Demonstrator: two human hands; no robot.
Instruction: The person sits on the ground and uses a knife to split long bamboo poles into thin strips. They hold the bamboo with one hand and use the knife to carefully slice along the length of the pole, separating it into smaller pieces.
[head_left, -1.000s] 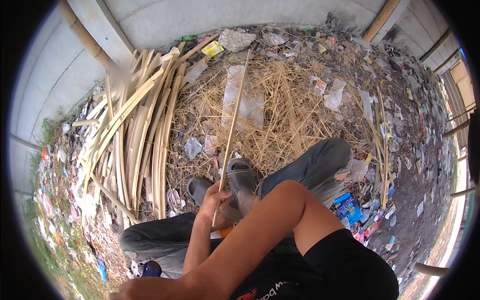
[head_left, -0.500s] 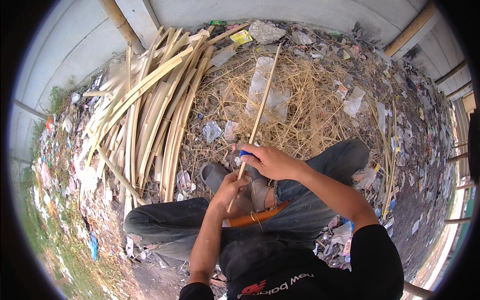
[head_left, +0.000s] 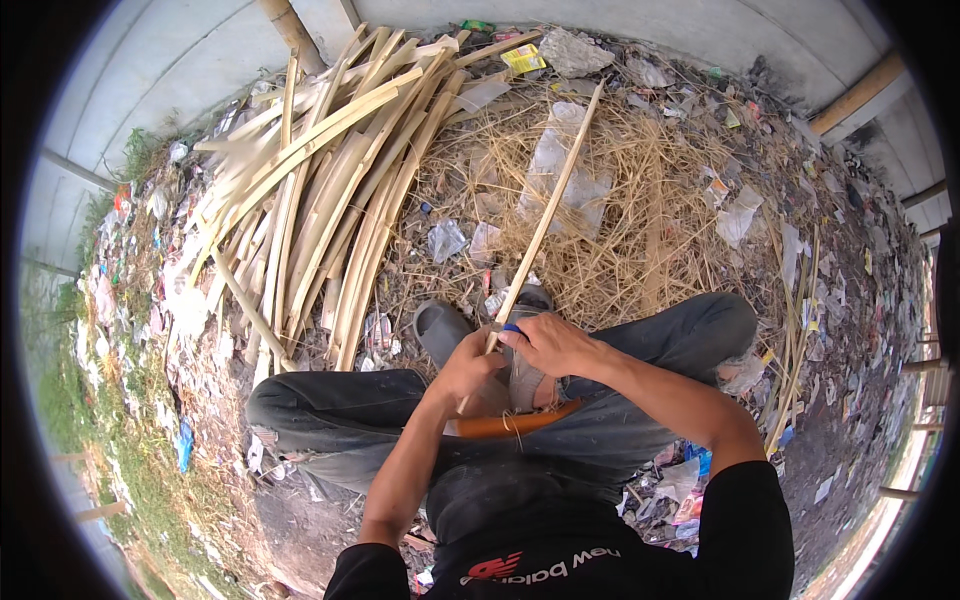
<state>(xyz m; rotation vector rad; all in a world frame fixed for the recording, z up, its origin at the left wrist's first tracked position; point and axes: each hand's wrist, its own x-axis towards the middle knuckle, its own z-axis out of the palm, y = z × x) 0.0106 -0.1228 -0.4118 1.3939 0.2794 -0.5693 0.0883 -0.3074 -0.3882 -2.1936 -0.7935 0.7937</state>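
A long, thin bamboo strip point(head_left: 549, 215) slants from between my legs up and away to the right over the straw. Its near end is gripped by my left hand point(head_left: 467, 365), fingers wrapped round it just above my lap. Close against it, my right hand point(head_left: 555, 345) is closed on a blue-handled tool point(head_left: 513, 327), which meets the strip beside my left fingers. The tool's working end is mostly hidden, so its kind cannot be made out.
A heap of split bamboo strips point(head_left: 330, 200) lies front left. Dry straw shavings point(head_left: 640, 220) cover the ground ahead, with litter around. An orange object point(head_left: 515, 423) sits between my crossed legs. More thin strips point(head_left: 793, 340) lie right; a wall point(head_left: 660, 30) stands behind.
My right hand has come down along the strip and now sits right beside my left hand. The whole view has shifted slightly, and the strip's far end lies further right.
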